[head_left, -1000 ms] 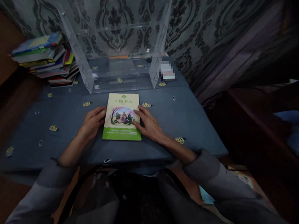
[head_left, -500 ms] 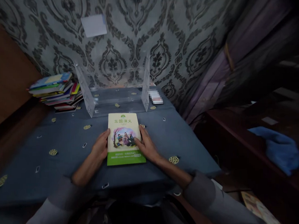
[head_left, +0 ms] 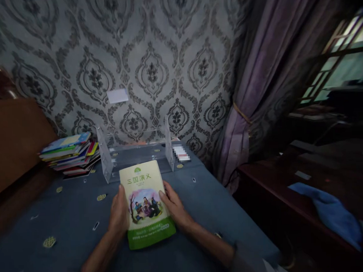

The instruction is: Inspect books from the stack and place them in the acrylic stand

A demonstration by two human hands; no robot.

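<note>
A book [head_left: 147, 205] with a cream cover, a painted scene of seated figures and a green band along its bottom is held between my two hands, front cover facing me. My left hand [head_left: 118, 213] grips its left edge, the thumb along the side. On the opposite edge, my right hand [head_left: 174, 204] closes with its thumb near the cover's rim; the other fingers are partly hidden behind the book. The book leans slightly to the left. Just beyond it stands a clear acrylic rack [head_left: 168, 148] with two upright side panels.
Left of the rack is a stack of books [head_left: 69, 153]. A small pixelated item [head_left: 181, 153] lies to its right on the blue patterned tablecloth [head_left: 203, 215]. Behind rises a wallpapered wall [head_left: 151, 73]. A purple curtain [head_left: 238, 121] and a blue cloth [head_left: 329, 213] are at right.
My view has tilted upward, showing more wall and the window. The book, held in both hands, has tipped to the left and appears closer to me.
</note>
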